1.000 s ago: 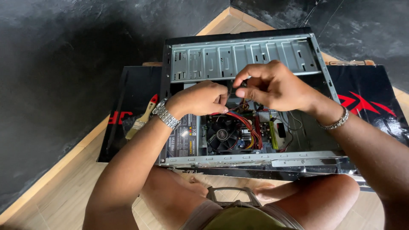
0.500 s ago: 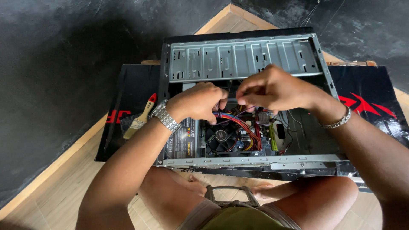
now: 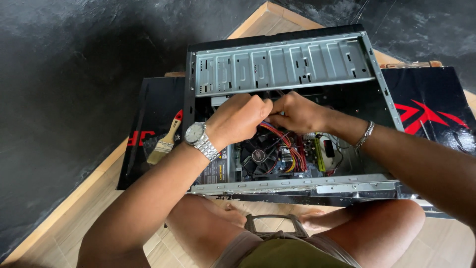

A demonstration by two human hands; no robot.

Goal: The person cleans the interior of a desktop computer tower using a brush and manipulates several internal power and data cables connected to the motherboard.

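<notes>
Both hands, left hand (image 3: 239,121) and right hand (image 3: 296,113), pinch shut on the cable bundle (image 3: 285,144) trailing below their fingertips.

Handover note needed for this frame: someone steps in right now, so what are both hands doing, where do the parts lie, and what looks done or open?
Left hand: closed grip on the bundle of red and orange wires inside the open grey metal computer case.
Right hand: pinching the same wires, touching the left hand.
Black cooling fan sits below the hands, on the board.
Wooden-handled paintbrush lies unused on the black mat, left of the case.
Done: side panel off. Left: wires in hand; whether plugged in cannot be told.
</notes>
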